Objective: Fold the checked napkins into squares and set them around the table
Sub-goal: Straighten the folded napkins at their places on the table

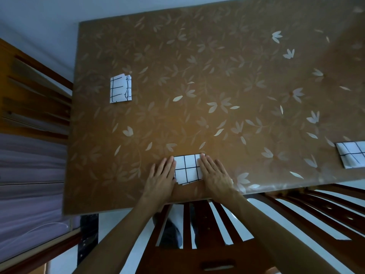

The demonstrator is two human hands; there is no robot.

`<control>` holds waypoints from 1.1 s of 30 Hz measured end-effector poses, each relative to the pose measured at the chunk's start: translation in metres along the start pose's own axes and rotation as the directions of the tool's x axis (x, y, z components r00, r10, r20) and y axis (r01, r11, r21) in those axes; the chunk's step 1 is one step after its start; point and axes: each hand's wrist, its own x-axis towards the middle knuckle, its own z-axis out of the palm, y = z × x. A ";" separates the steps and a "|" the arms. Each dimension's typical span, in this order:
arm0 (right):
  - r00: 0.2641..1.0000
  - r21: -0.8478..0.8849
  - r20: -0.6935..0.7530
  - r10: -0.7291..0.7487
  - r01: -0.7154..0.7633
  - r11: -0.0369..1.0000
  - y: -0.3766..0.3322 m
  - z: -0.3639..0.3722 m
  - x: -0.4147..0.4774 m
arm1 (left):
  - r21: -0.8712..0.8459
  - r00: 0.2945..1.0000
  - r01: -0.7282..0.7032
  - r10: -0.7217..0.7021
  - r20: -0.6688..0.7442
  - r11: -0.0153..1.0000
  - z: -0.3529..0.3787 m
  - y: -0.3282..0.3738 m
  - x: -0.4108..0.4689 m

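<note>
Over a dark wooden slatted chair point(217, 230), the left hand point(161, 179) and right hand point(214, 175), both flat-fingered, gripping nothing, press a white black-checked folded napkin point(187, 169) at lower centre of the brown leaf-patterned surface point(197, 76), likely creasing before release.

Three white napkins with black check lines lie flat on the table point(197, 66), each folded square. One napkin point(187, 169) sits at the near edge, middle. A second napkin point(120, 89) lies near the left edge. A third napkin point(352, 156) lies near the right edge, cut off by the frame.
</note>
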 end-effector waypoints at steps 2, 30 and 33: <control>1.000 0.018 0.016 0.026 -0.027 0.999 -0.005 -0.011 -0.001 | -0.046 1.000 0.004 -0.004 -0.005 0.999 -0.006 0.001 -0.003; 0.997 0.143 -0.018 0.079 -0.076 0.987 -0.343 -0.085 0.008 | -0.449 0.945 0.227 -0.308 -0.114 0.864 -0.034 -0.275 -0.246; 0.999 0.098 -0.015 0.047 -0.046 0.994 -0.360 -0.094 0.019 | -0.480 0.932 0.253 -0.345 -0.113 0.840 -0.032 -0.294 -0.253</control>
